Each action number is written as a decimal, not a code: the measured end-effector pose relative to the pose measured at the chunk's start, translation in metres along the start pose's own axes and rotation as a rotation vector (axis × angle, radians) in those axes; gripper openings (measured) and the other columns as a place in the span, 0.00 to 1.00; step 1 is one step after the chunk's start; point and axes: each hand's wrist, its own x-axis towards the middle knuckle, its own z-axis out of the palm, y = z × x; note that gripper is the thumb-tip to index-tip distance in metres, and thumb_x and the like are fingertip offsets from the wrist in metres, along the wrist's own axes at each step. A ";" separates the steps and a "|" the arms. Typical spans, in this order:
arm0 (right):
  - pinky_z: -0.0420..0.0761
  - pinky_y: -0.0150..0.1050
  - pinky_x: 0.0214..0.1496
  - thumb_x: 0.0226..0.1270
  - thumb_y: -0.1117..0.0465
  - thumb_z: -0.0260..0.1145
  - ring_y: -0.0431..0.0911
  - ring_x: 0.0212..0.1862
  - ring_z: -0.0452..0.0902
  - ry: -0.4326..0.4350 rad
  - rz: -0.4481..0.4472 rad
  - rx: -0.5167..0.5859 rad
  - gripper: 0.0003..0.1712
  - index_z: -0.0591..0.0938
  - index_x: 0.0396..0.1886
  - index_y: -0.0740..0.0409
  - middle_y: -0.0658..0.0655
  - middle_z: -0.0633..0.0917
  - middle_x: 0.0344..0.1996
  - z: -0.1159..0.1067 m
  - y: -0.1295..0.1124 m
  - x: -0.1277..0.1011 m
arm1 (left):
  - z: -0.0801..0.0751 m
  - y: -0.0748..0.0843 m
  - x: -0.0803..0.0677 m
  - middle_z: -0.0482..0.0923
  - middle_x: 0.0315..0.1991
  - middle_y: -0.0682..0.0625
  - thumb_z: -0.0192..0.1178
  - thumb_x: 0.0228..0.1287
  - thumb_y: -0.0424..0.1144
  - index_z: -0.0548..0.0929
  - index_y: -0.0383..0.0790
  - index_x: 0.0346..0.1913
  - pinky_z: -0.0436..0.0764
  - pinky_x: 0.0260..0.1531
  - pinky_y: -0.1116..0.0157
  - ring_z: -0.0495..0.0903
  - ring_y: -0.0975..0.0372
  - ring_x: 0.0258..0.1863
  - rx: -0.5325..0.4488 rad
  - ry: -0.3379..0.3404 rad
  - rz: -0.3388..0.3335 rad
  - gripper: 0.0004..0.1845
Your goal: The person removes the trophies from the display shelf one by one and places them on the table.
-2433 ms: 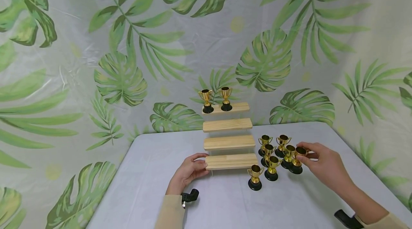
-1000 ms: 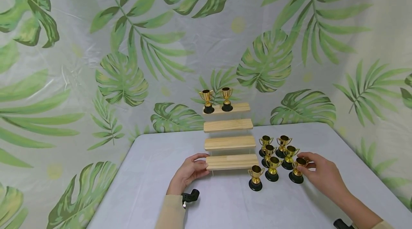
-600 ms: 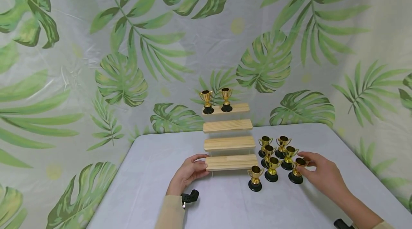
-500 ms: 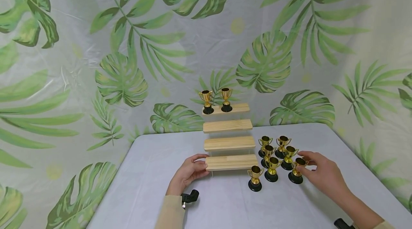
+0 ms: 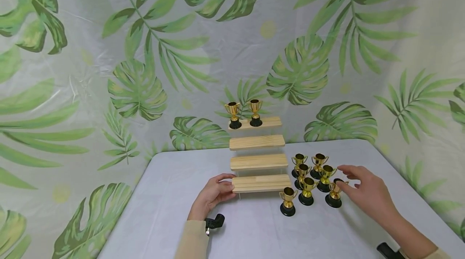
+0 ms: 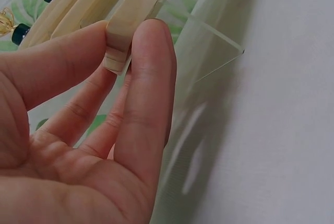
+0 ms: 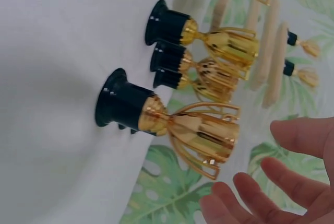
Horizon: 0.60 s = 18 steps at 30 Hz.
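Your right hand (image 5: 367, 192) is letting go of the trophy (image 5: 334, 195), fingers spreading.
Your left hand (image 5: 214, 194) is pinching the stand (image 5: 260, 182); regrasping comes next.

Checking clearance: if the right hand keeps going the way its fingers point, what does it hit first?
Most likely the nearest trophy: the right hand is open beside it, fingers apart from its cup. Depth is unclear.

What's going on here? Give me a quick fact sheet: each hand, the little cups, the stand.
left hand: grips the end of the lowest wooden step
right hand: fingers spread beside the nearest trophy, not gripping it
trophies on table: seven, upright, right of the stand
trophies on top step: two, at its left end
middle steps: bare
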 end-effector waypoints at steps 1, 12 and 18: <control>0.85 0.53 0.41 0.64 0.53 0.75 0.59 0.48 0.81 0.000 0.000 0.003 0.27 0.82 0.60 0.56 0.60 0.84 0.50 -0.001 -0.001 0.001 | 0.000 0.000 0.000 0.82 0.41 0.41 0.65 0.60 0.22 0.76 0.30 0.63 0.87 0.36 0.62 0.85 0.54 0.38 0.001 0.000 0.001 0.27; 0.84 0.57 0.44 0.65 0.58 0.73 0.57 0.49 0.79 0.052 -0.023 0.002 0.25 0.81 0.61 0.55 0.58 0.83 0.49 -0.014 -0.019 0.012 | 0.002 0.002 -0.002 0.83 0.38 0.41 0.65 0.59 0.23 0.76 0.29 0.63 0.87 0.34 0.64 0.85 0.55 0.35 0.015 0.012 0.007 0.26; 0.83 0.34 0.44 0.66 0.58 0.73 0.53 0.50 0.79 0.080 -0.059 0.002 0.24 0.82 0.61 0.53 0.55 0.83 0.49 -0.019 -0.031 0.019 | 0.002 0.002 -0.002 0.83 0.37 0.42 0.65 0.60 0.24 0.76 0.29 0.63 0.87 0.34 0.64 0.85 0.56 0.34 0.027 0.014 0.013 0.26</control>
